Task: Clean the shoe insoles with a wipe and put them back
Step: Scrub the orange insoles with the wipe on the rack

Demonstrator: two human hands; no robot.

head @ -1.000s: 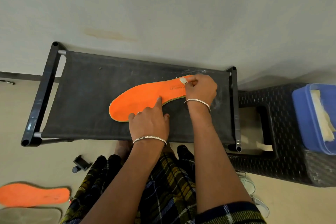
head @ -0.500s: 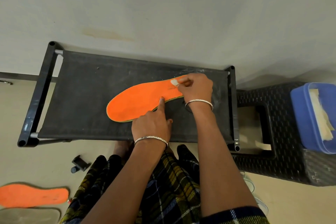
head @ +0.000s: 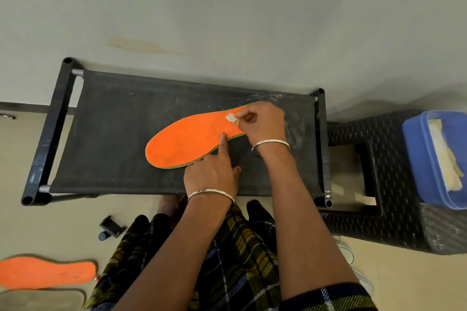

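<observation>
Insole [head: 192,141] held flat on the counter [head: 113,121] for wiping.
Second insole [head: 48,274] lies on the floor [head: 63,222]. Left hand [head: 212,174] pins the near edge with a straight index finger, others curled; right hand [head: 262,121] pinches the wipe [head: 231,117] at the narrow end. Probably light, floppy: lift by an edge.

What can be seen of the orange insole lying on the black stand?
The insole is bright orange with a thin greenish edge and looks like soft foam. It lies flat on the dark fabric top of the stand, toe left, heel right. The left hand presses one straight finger on its near edge; the right hand pinches a small white wipe against its heel part.
</observation>
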